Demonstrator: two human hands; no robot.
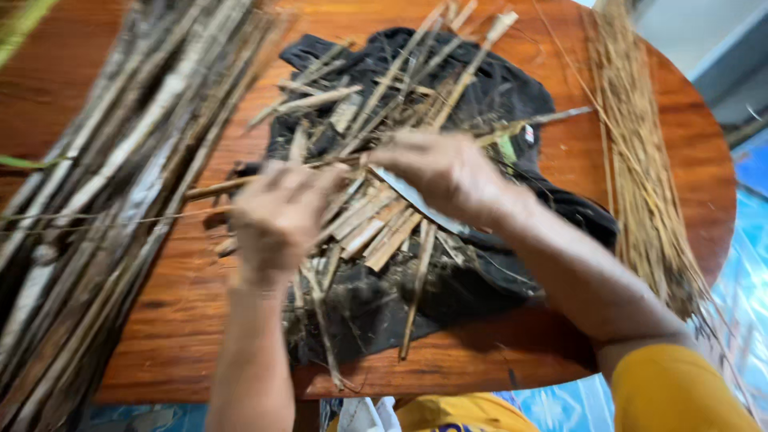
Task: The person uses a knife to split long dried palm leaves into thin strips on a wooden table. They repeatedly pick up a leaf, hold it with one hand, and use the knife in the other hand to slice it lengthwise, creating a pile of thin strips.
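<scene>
My left hand (pixel 280 212) grips a long thin stick (pixel 210 190) that runs across a black cloth (pixel 496 96) on a round wooden table (pixel 184 320). My right hand (pixel 440 172) holds a knife, its pale blade (pixel 416 202) pointing toward me beneath the hand, close to the stick. Several split stick pieces and peelings (pixel 376 228) lie heaped on the cloth under both hands. The picture is blurred by motion.
A thick bundle of long dark stalks (pixel 104 192) lies along the table's left side. A bundle of thin tan strips (pixel 640 176) lies along the right side. The table's front edge (pixel 448 376) is near my body; blue floor shows at the right.
</scene>
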